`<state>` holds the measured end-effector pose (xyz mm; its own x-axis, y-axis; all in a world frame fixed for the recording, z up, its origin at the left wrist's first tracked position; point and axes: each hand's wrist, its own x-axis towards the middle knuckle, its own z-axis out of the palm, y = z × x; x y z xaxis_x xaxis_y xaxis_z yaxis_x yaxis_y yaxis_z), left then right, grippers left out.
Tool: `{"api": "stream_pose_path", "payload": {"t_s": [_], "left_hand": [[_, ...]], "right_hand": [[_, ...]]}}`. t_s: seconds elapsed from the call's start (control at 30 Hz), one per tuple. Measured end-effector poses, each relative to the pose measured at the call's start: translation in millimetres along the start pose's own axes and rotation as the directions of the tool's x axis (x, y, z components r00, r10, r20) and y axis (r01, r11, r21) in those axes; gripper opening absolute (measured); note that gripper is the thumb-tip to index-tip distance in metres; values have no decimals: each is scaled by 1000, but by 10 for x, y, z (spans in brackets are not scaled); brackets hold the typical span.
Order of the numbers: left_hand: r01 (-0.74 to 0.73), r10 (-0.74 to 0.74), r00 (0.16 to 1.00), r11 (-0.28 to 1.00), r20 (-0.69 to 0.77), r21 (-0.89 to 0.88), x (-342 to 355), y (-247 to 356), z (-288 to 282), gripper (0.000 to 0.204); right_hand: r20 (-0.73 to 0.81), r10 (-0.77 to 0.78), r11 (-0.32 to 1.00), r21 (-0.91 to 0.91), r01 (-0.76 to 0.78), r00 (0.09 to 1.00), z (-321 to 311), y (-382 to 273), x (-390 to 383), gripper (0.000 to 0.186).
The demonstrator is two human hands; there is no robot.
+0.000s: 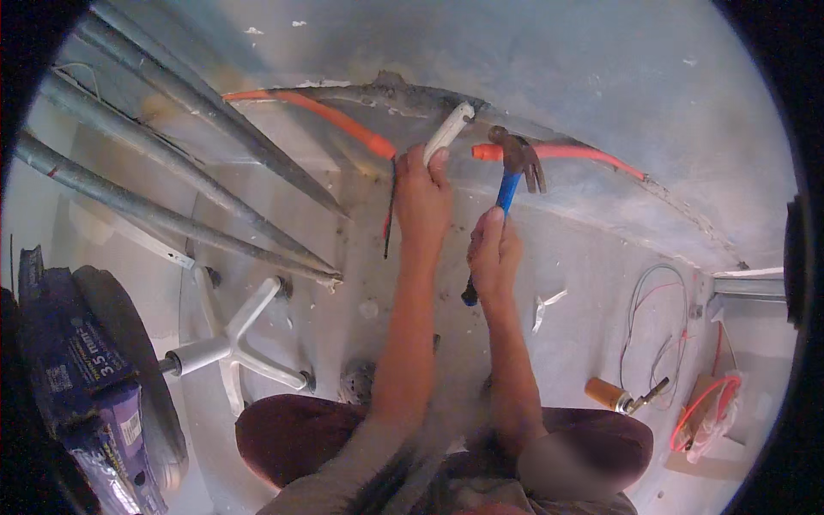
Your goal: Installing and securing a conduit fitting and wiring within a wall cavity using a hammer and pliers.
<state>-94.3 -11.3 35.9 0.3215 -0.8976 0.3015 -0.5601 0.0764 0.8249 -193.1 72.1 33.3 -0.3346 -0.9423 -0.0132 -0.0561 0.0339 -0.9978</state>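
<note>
Wall groove: hammer (518,160) above R grip (493,253) (shut).

1. A short white plastic pipe piece (450,130), rounded at its upper end, stands tilted up to the right, its lower part gripped, between the two cut ends of the orange conduit.
2. A claw hammer with a dark metal head and blue handle (512,176) is held upright, tilted slightly right, head uppermost, just beside the conduit's right end.
3. An orange flexible plastic conduit (343,123) runs along a rough chased groove in the grey wall, broken into a left stretch and a right stretch.
</note>
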Motion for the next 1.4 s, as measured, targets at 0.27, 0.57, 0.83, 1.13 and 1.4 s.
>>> {"api": "stream_pose_path", "payload": {"t_s": [0.27,0.57,0.83,1.13,1.4], "left_hand": [[13,-13,1000,1000,21,1,72,-63,95,33],[-4,5,1000,1000,-14,29,90,-85,122,35],[65,-66,998,994,5,92,98,131,-26,34],[57,-61,997,995,40,86,-120,145,-152,26],[-3,2,999,1000,-36,-25,41,-63,38,35]], "right_hand": [[-19,-345,865,-395,309,939,204,92,180,45],[92,-26,986,-163,41,995,269,74,260,46],[63,99,994,-49,-96,993,209,-5,342,48],[103,129,984,110,-140,986,-27,-94,124,45],[15,-43,996,74,42,999,80,-56,23,45]]}}
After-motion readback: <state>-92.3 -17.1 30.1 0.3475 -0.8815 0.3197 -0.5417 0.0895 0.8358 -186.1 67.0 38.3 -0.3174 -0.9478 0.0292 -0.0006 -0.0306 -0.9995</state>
